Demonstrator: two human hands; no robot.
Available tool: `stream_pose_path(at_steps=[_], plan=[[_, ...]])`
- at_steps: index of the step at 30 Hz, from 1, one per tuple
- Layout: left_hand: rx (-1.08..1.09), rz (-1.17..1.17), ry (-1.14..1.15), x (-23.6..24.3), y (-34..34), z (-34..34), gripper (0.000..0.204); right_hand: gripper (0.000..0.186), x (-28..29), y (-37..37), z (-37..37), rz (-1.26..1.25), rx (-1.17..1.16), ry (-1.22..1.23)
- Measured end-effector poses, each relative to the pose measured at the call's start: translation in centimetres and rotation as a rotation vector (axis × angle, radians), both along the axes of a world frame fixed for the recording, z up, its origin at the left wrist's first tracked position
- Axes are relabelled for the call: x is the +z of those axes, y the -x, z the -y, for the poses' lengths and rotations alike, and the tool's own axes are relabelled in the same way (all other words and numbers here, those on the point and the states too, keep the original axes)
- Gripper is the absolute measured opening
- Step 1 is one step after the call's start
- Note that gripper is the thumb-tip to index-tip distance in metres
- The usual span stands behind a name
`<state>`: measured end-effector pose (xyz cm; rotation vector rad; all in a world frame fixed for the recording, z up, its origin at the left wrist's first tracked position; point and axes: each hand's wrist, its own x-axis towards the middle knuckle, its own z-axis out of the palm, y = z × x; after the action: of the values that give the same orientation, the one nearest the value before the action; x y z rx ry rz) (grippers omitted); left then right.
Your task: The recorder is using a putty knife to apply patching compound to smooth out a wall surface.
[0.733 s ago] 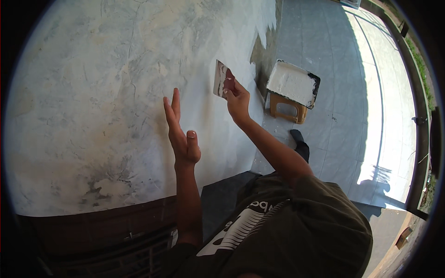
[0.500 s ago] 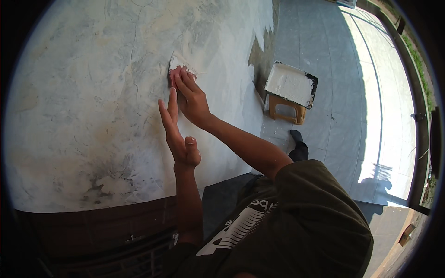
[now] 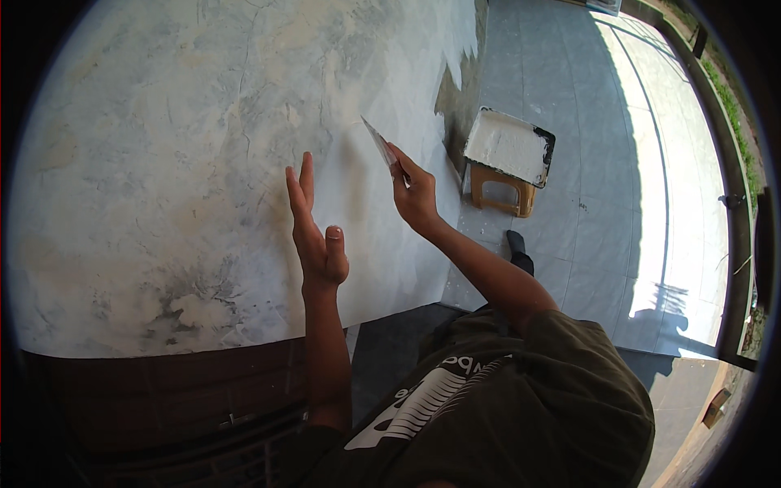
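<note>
My right hand [image 3: 417,198] grips a thin, flat putty scraper [image 3: 379,145], seen almost edge-on with its tip pointing up and left. The blade is held off the wall [image 3: 163,154], a pale surface patched with white and grey filler and marked by fine cracks. To the left, my left hand [image 3: 316,240] is upright with straight fingers and raised thumb, holding nothing. White smudges show on the thumb. Whether its fingers touch the wall I cannot tell. A shallow black-edged tray [image 3: 508,148] smeared with white putty lies right of my right hand.
The tray rests on a small tan plastic stool [image 3: 503,193] on grey floor tiles [image 3: 586,163]. My dark-covered foot [image 3: 517,242] stands close to the stool. A dark brown panel [image 3: 163,398] runs below the wall, and a low ledge [image 3: 736,268] borders the sunlit floor at right.
My right hand has come away from the wall with the scraper, moving right and slightly down, and turned the blade edge-on. My left hand stays nearly where it was, fingers still extended.
</note>
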<state>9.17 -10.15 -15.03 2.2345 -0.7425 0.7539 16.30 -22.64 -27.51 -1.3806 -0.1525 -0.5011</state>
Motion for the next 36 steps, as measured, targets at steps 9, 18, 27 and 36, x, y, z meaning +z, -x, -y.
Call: stream_pose_path(at_steps=[9,18,27,36], plan=[[0.050,-0.051,-0.006,-0.8,0.8,-1.0,0.086,0.042,5.7,-11.1,-1.9,0.373,-0.205,-0.005],[0.030,-0.090,0.002,-2.1,0.9,-1.5,0.088,0.052,-1.2,0.1,-4.3,-0.069,0.258,-0.094],[0.013,-0.073,0.001,-2.3,0.9,-0.5,0.090,0.036,5.2,-9.8,-1.1,-0.157,-0.154,-0.232],[0.008,0.022,0.003,-0.5,1.5,-1.1,0.090,0.060,-1.5,4.2,-6.6,0.617,0.052,0.282]])
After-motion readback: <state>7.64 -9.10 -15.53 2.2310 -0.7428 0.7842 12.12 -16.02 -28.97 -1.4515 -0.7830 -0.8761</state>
